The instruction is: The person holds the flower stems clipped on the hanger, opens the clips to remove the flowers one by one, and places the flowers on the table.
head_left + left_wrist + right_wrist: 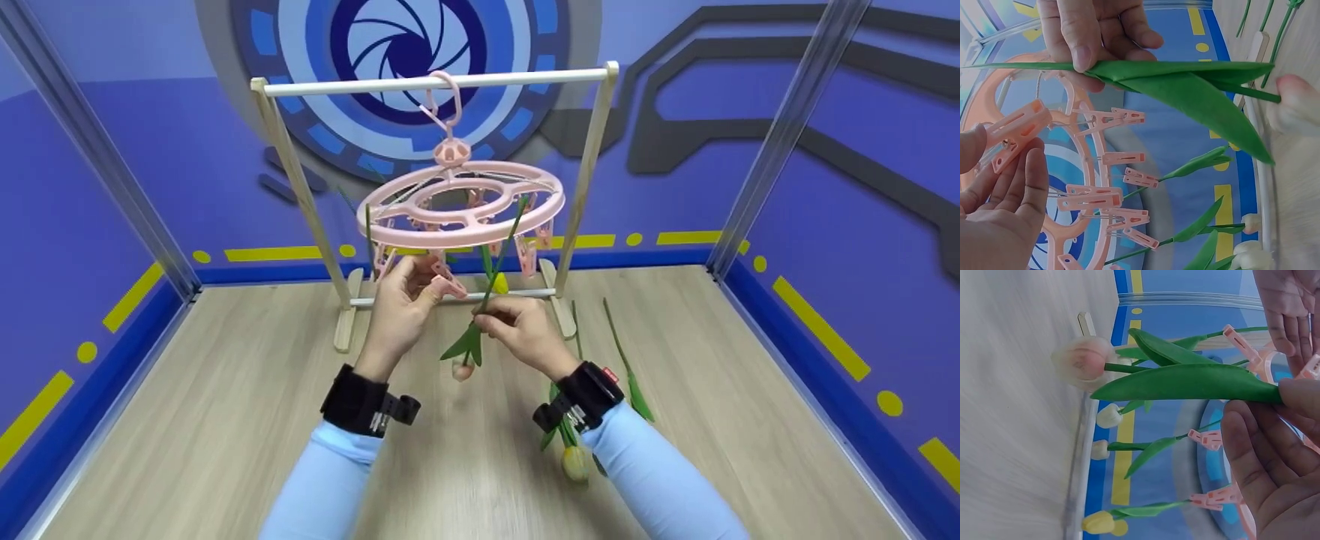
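Note:
My left hand (pixel 401 311) pinches a pink clothespin (pixel 1019 126) below the front rim of a round pink clip hanger (pixel 442 238). To its right, my right hand (pixel 525 330) grips an artificial tulip by its stem, close above the green leaves (pixel 1185 382). The tulip's pale pink-and-white bloom (pixel 463 370) points down, and its stem rises in front of the hanger. Other tulips hang bloom-down from clips behind, among them a yellow tulip (pixel 1098 522) and a white tulip (pixel 1109 415).
A stand with wooden legs (pixel 596 142) and a white top bar (pixel 525 79) carries the hanger by its hook. On the table, a yellow-white tulip (pixel 575 463) and other green stems lie by my right forearm. Blue printed panels enclose the back and sides.

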